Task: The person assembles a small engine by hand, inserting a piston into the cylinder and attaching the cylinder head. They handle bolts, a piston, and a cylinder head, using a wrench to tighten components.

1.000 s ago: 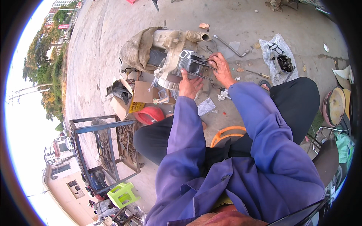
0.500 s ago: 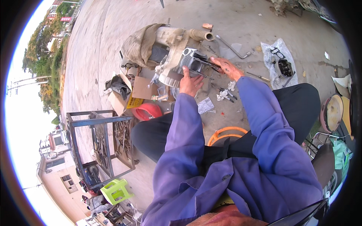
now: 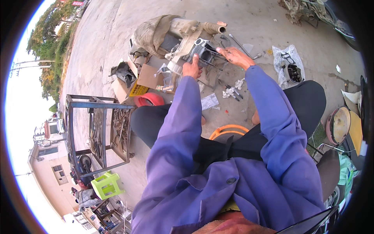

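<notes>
A grey finned engine cylinder point(image 3: 201, 50), its round bore showing, sits on a dusty scooter engine point(image 3: 181, 46), with long thin studs point(image 3: 212, 64) sticking out toward me. My left hand point(image 3: 191, 69) grips the cylinder's near left side, thumb up along it and the other fingers curled, partly hidden. On the right, my right hand point(image 3: 237, 58) is open, its fingers stretched out flat and together. Those fingertips reach the studs' and cylinder's right edge; whether they touch cannot be made out.
A cylinder head point(image 3: 294, 73) and gasket lie on a plastic sheet point(image 3: 277, 58) at right. Pliers point(image 3: 233, 93), crumpled tissue and a long-handled wrench point(image 3: 239, 43) lie nearer the engine. At left are a cardboard box point(image 3: 150, 76), red bowl-like part point(image 3: 151, 99), metal rack point(image 3: 106, 117) and green stool point(image 3: 106, 185).
My left hand's spread fingers have curled in, and its thumb has risen along the cylinder. The right hand's fingers have straightened and moved slightly off the studs. The whole view has shifted.
</notes>
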Available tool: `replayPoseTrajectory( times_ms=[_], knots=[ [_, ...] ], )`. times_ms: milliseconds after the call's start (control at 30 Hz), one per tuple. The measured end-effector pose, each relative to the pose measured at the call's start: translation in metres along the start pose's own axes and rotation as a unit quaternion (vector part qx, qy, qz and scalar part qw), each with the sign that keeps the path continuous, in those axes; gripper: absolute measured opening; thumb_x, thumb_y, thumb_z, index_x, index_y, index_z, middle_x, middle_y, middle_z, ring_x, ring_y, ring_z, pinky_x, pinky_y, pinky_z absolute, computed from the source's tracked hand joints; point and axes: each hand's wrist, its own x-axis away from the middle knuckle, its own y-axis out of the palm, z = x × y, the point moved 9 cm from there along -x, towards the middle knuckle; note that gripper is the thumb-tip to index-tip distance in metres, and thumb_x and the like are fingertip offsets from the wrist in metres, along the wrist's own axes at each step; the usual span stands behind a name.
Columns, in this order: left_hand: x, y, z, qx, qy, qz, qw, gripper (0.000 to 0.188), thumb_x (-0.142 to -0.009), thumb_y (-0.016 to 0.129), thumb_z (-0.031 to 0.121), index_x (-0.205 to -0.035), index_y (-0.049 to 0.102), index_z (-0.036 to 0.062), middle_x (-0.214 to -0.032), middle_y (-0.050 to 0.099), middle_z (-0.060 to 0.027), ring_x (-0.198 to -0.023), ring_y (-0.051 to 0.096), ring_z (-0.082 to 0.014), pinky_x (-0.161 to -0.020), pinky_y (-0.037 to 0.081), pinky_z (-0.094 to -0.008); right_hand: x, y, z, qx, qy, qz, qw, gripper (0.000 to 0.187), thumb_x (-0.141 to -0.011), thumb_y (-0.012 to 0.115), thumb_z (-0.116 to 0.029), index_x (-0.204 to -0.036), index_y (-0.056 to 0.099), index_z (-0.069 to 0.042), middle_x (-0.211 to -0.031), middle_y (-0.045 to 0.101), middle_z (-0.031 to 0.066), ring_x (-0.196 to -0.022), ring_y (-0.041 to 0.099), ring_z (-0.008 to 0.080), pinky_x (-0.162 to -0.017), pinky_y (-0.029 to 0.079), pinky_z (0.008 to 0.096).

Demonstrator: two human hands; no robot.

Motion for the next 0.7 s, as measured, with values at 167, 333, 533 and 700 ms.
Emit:
replayPoseTrajectory(
  times_ms=[167, 333, 533, 700],
  knots=[
    [-0.01, -0.005, 0.023, -0.157, 0.051, 0.016, 0.986, 0.07, -0.09, 0.065, 0.062, -0.097, 0.063, -0.0076, -0.075, 0.066, -0.0139, -0.055, 0.062, -0.0206, -0.046, 0.049, -0.0348, 0.007, 0.026, -0.003, 0.219, -0.189, 0.024, 0.957, 0.038, -0.11, 0.035, -0.028, -0.107, 0.059, 0.002, -0.077, 0.06, 0.0261, -0.078, 0.061, 0.042, -0.072, 0.046, 0.0528],
    [0.016, 0.024, 0.095, -0.344, 0.174, 0.081, 0.919, 0.058, -0.086, 0.073, 0.054, -0.101, 0.068, -0.0016, -0.103, 0.072, -0.0238, -0.105, 0.068, -0.0368, -0.092, 0.05, -0.0453, 0.004, 0.01, 0.04, 0.165, -0.176, 0.078, 0.967, 0.037, -0.107, 0.043, -0.023, -0.093, 0.061, 0.005, -0.071, 0.054, 0.0271, -0.068, 0.056, 0.0447, -0.063, 0.042, 0.0531],
    [0.021, -0.025, 0.087, -0.441, 0.139, 0.103, 0.881, 0.056, -0.084, 0.071, 0.058, -0.106, 0.07, 0.0069, -0.108, 0.073, -0.0173, -0.106, 0.069, -0.0331, -0.092, 0.05, -0.0461, 0.005, 0.035, 0.0, 0.084, 0.013, -0.004, 0.996, 0.065, -0.103, 0.043, -0.051, -0.092, 0.067, 0.008, -0.088, 0.066, 0.0304, -0.085, 0.063, 0.0482, -0.075, 0.048, 0.0559],
    [0.027, -0.024, 0.101, -0.478, 0.117, 0.085, 0.866, 0.06, -0.081, 0.074, 0.06, -0.11, 0.071, 0.0074, -0.113, 0.072, -0.0153, -0.11, 0.068, -0.0327, -0.094, 0.051, -0.046, 0.011, 0.027, 0.0, 0.024, 0.046, -0.001, 0.999, 0.07, -0.1, 0.048, -0.053, -0.085, 0.065, 0.014, -0.085, 0.063, 0.0356, -0.086, 0.062, 0.0514, -0.075, 0.048, 0.0549]
  ],
)
